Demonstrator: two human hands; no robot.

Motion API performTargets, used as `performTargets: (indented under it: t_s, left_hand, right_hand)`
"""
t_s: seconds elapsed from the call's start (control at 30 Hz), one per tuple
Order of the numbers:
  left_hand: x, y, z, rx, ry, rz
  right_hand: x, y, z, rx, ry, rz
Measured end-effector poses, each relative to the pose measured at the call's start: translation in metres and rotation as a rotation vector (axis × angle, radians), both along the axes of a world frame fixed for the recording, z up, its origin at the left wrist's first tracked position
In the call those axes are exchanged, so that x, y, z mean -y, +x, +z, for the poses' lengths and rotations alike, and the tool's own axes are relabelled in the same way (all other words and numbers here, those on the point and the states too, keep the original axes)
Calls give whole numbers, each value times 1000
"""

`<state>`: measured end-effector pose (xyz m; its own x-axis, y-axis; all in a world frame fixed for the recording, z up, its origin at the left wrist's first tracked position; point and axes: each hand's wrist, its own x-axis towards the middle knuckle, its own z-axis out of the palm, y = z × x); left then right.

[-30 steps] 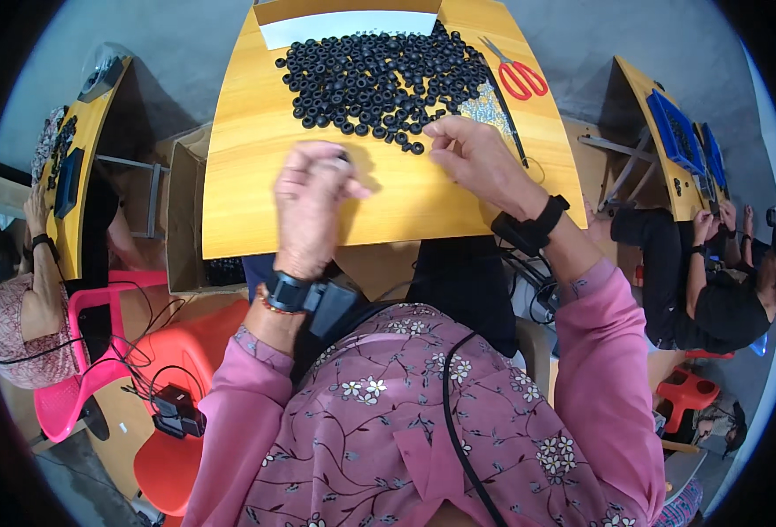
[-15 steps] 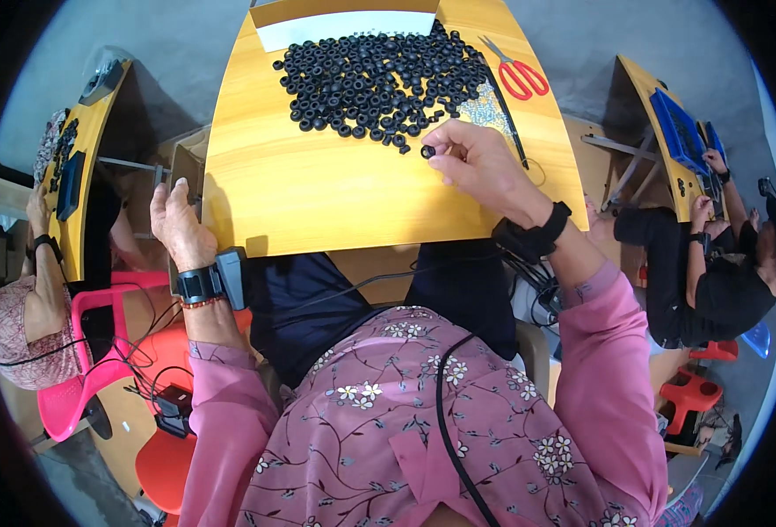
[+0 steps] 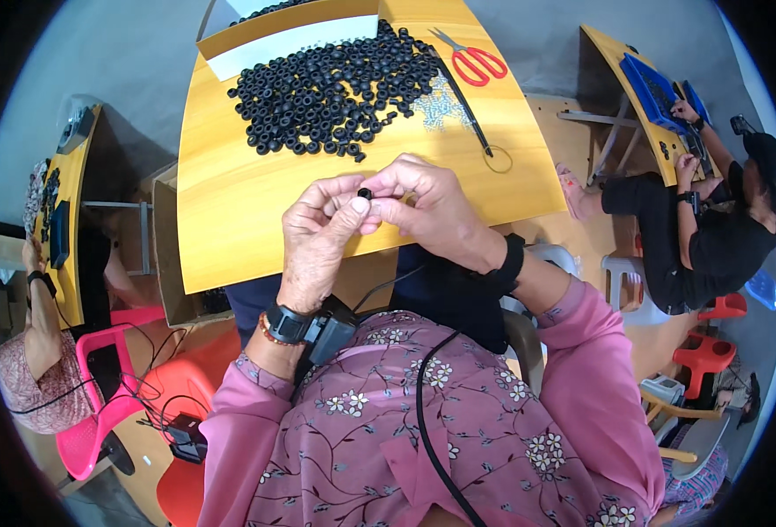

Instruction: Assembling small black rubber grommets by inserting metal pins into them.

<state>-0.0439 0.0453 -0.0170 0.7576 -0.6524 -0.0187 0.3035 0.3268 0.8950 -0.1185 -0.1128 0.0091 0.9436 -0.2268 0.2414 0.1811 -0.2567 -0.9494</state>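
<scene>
Between my two hands, over the near part of the yellow table (image 3: pixel 230 220), is a small black ring-shaped part (image 3: pixel 365 193). My left hand (image 3: pixel 318 228) pinches it from the left with thumb and fingers. From the other side my right hand (image 3: pixel 427 202) grips it, thumb and fingertips meeting my left thumb. Beyond my hands spreads a pile of similar black rings (image 3: pixel 318 97). Right of the pile lie small pale pieces (image 3: pixel 443 107), and a thin black stick (image 3: pixel 467 101) with a loop at its near end.
Red-handled scissors (image 3: pixel 478 66) lie at the far right of the table. At the far edge stands an open cardboard box (image 3: pixel 291 39) with more black rings. A brown carton (image 3: pixel 173 263) is below the table's left side. Co-workers sit at tables on both sides.
My right hand has brought the black ring toward me, away from the pile. My left hand has come in from the left edge and now grips the ring too. The view has shifted.
</scene>
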Motion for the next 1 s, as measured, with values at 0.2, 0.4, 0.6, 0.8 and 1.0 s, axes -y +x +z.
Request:
performTargets:
  t_s: [0.2, 0.4, 0.6, 0.8, 1.0]
  left_hand:
    - [7, 0, -4, 33, 12, 4]
    - [-2, 2, -9, 24, 26, 13]
    - [0, 1, -8, 123, 44, 2]
    - [-1, 1, -11, 143, 49, 14]
    - [-1, 0, -12, 126, 44, 27]
  right_hand:
    - [12, -5, -14, -13, -145, 63]
    - [79, -7, -4, -25, -629, -244]
    - [126, -5, 9, -255, -981, -408]
    - [120, -1, 7, -323, -992, -369]
    - [116, -3, 7, -232, -825, -284]
